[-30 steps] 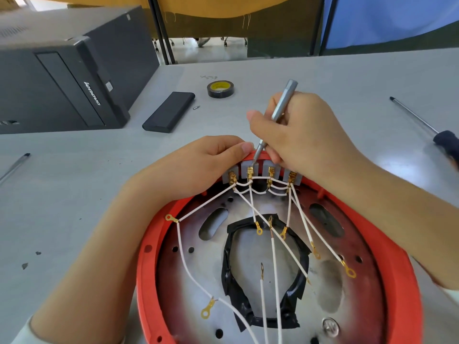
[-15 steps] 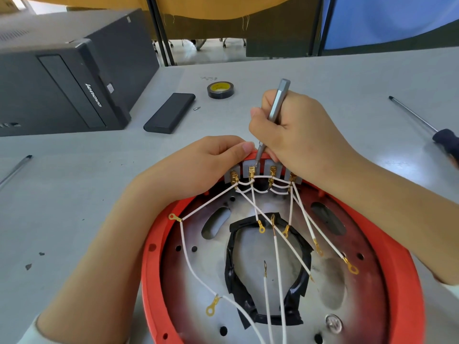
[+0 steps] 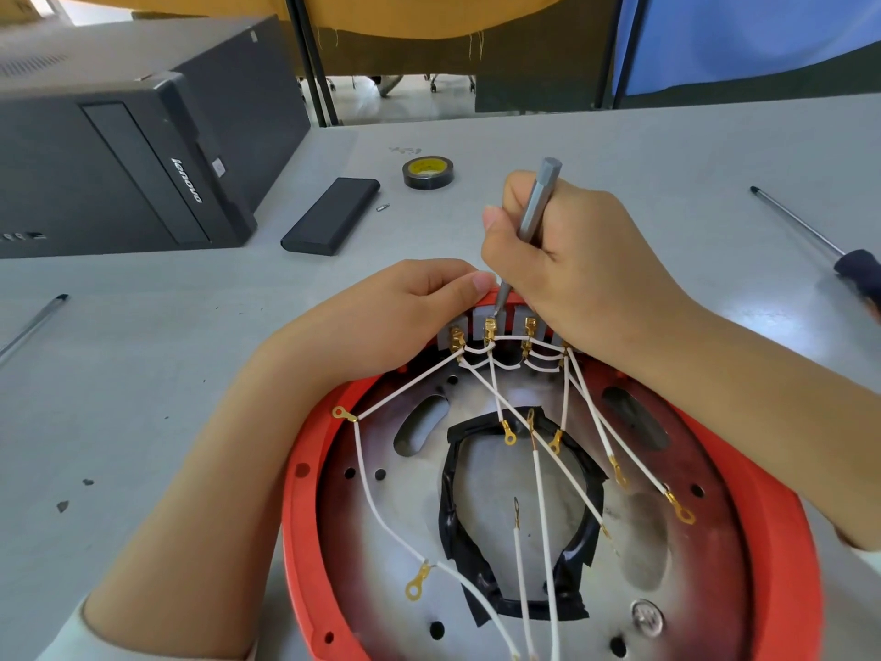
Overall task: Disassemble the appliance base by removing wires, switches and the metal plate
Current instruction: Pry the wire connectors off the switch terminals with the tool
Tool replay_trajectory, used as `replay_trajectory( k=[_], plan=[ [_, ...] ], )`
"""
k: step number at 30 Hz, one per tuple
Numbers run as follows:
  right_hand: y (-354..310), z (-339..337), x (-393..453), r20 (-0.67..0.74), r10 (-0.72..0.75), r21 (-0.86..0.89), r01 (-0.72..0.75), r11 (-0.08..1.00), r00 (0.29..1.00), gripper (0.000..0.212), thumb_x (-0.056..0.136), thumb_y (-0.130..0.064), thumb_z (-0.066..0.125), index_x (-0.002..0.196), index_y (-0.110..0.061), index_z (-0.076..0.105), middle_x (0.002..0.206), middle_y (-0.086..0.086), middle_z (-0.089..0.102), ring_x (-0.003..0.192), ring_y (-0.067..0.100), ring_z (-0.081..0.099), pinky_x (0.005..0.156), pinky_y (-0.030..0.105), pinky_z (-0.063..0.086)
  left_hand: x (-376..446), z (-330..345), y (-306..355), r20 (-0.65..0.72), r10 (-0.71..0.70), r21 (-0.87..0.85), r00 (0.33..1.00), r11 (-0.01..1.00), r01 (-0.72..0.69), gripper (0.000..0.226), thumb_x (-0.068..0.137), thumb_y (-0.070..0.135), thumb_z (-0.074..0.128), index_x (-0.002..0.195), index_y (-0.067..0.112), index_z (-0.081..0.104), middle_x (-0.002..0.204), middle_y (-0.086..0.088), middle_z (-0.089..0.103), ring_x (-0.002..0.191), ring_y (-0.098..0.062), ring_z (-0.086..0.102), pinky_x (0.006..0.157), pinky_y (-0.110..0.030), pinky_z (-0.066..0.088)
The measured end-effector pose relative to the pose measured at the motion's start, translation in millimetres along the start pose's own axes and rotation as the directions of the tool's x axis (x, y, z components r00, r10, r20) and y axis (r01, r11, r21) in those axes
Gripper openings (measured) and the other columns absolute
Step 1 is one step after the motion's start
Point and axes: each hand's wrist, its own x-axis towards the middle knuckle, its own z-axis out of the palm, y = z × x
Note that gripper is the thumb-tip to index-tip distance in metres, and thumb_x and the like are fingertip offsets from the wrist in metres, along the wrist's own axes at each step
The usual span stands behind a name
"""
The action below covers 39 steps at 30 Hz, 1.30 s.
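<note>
Gripping the precision screwdriver (image 3: 537, 202) in our right hand (image 3: 577, 264), we are angling its tip down-left into the switch row (image 3: 496, 326); our left hand (image 3: 405, 317) is pinching that row's left end.

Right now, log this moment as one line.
step: prying switches | right hand: grips screwdriver, tip at switch | left hand: holds base rim | wires: attached

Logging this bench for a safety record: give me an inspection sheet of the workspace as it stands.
Surface: grey table, a few dark specks.
Job's things: red base with metal plate; grey switches at the far rim.
Clutter: tape roll, black case, large screwdriver, small bit.
Hands: left hand grips the rim by the switches; right hand holds a grey screwdriver, tip at a switch.
Cables: white wires with gold terminals, loose over the plate.
Surroundings: black computer, curtains.
</note>
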Motion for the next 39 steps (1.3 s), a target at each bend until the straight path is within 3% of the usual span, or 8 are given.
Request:
replay_trajectory(
  k=[8,12,19,23,25,33,35,39],
  plan=[
    [-4.3,1.2,0.5,0.014,-0.014,-0.032,0.015,0.999,1.000,0.042,0.097,-0.022,0.047,0.061,-0.027,0.027,0.049,-0.008,0.029,0.050,0.013,0.039,0.046,0.017,0.031,-0.2,0.6,0.2,-0.002,-0.004,-0.005,1.000,1.000,0.004,0.037,0.095,0.047,0.036,0.114,0.032,0.064,0.109,0.017,0.068,0.105,0.001,0.059,0.102,-0.028,0.041],
    [2.7,4.6,11.8,0.033,0.167,0.020,-0.168,0.986,0.985,0.040,0.093,-0.017,0.048,0.058,-0.019,0.029,0.049,-0.005,0.028,0.042,0.007,0.037,0.042,0.015,0.029,0.0,0.6,1.6,0.000,-0.024,0.018,1.000,1.000,0.024,0.038,0.097,0.047,0.036,0.110,0.028,0.065,0.107,0.004,0.069,0.103,-0.014,0.062,0.098,-0.037,0.044],
    [7.5,8.3,24.0,0.141,0.338,0.060,-0.349,0.935,0.930,0.036,0.084,-0.014,0.049,0.054,-0.014,0.030,0.047,0.001,0.028,0.040,0.011,0.028,0.037,0.019,0.022,0.4,0.3,3.0,0.011,-0.036,0.010,0.999,0.999,0.036,0.035,0.098,0.045,0.035,0.109,0.027,0.064,0.102,0.006,0.070,0.098,-0.011,0.063,0.095,-0.036,0.046],
    [4.6,7.3,15.3,0.034,0.247,0.066,-0.249,0.966,0.968,0.039,0.087,-0.013,0.049,0.054,-0.015,0.029,0.046,-0.005,0.028,0.039,0.009,0.033,0.038,0.015,0.026,0.6,-0.1,0.9,0.004,-0.034,0.021,0.999,0.999,0.034,0.037,0.097,0.048,0.035,0.111,0.030,0.064,0.103,0.011,0.069,0.098,-0.006,0.062,0.094,-0.025,0.045],
    [1.6,5.8,8.9,-0.026,0.143,0.049,-0.142,0.989,0.989,0.042,0.091,-0.013,0.050,0.055,-0.021,0.029,0.046,-0.008,0.027,0.041,0.006,0.037,0.042,0.012,0.029,0.5,0.0,0.4,0.007,-0.023,0.020,1.000,1.000,0.023,0.037,0.097,0.047,0.035,0.114,0.030,0.063,0.107,0.012,0.068,0.102,-0.005,0.061,0.096,-0.026,0.044],
    [-3.6,6.3,3.6,0.018,-0.025,-0.077,0.026,0.997,1.000,0.040,0.096,-0.023,0.047,0.061,-0.027,0.029,0.050,-0.007,0.033,0.053,0.016,0.044,0.047,0.018,0.032,-0.8,0.5,-0.3,-0.010,0.017,0.008,1.000,1.000,-0.017,0.026,0.098,0.044,0.036,0.101,0.044,0.062,0.107,0.014,0.068,0.104,-0.004,0.060,0.096,-0.026,0.043],
    [-4.2,6.5,5.5,0.045,-0.016,-0.077,0.019,0.997,0.999,0.039,0.095,-0.023,0.046,0.061,-0.027,0.029,0.050,-0.007,0.033,0.053,0.014,0.045,0.047,0.017,0.032,-0.8,0.1,-0.8,-0.010,0.011,0.012,1.000,1.000,-0.011,0.028,0.098,0.044,0.036,0.103,0.041,0.063,0.108,0.010,0.069,0.104,-0.007,0.061,0.098,-0.029,0.044],
    [5.6,10.1,18.7,0.094,0.194,0.028,-0.197,0.980,0.976,0.038,0.091,-0.017,0.048,0.058,-0.017,0.031,0.051,-0.002,0.030,0.046,0.008,0.035,0.043,0.018,0.027,0.3,-0.4,-0.7,0.000,-0.004,0.006,1.000,1.000,0.004,0.037,0.098,0.046,0.037,0.110,0.027,0.065,0.107,0.004,0.069,0.104,-0.014,0.062,0.099,-0.040,0.044]
  ],
)
